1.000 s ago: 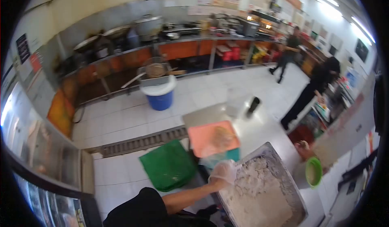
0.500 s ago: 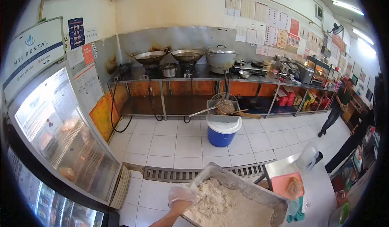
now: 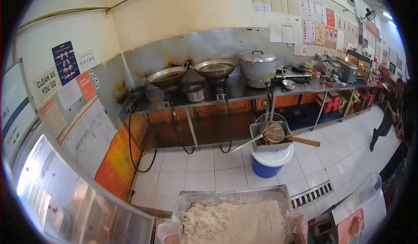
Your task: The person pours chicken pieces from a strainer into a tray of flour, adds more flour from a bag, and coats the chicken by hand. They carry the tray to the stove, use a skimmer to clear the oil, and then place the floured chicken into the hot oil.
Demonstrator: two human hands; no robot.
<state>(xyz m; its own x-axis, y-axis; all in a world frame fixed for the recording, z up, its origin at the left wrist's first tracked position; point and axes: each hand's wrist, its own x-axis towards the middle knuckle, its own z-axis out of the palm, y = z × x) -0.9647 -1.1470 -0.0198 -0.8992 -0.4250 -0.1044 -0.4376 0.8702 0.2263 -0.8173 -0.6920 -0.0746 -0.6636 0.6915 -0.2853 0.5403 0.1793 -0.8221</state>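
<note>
A rectangular metal tray [image 3: 235,191] of floury, partly lumpy white powder lies at the bottom centre of the head view. My left hand [image 3: 169,230], in a clear plastic glove, grips the tray's left side. At the right side, my right hand [image 3: 297,224], also gloved in clear plastic, holds on to the tray's edge. The lower parts of both hands and the near rim of the tray are cut off by the frame.
A glass-door fridge [image 3: 82,200] stands at the left. Ahead, a steel counter [image 3: 244,94] bears woks and a lidded pot [image 3: 257,70]. Before it sits a blue bucket [image 3: 265,169] with strainers on top. At right are a table [image 3: 368,200] with a pink board and a person [image 3: 385,117].
The view has turned left and moved nearer the counter. The tray now sits level and central, away from the side table. My right hand has come into view on its right side.
</note>
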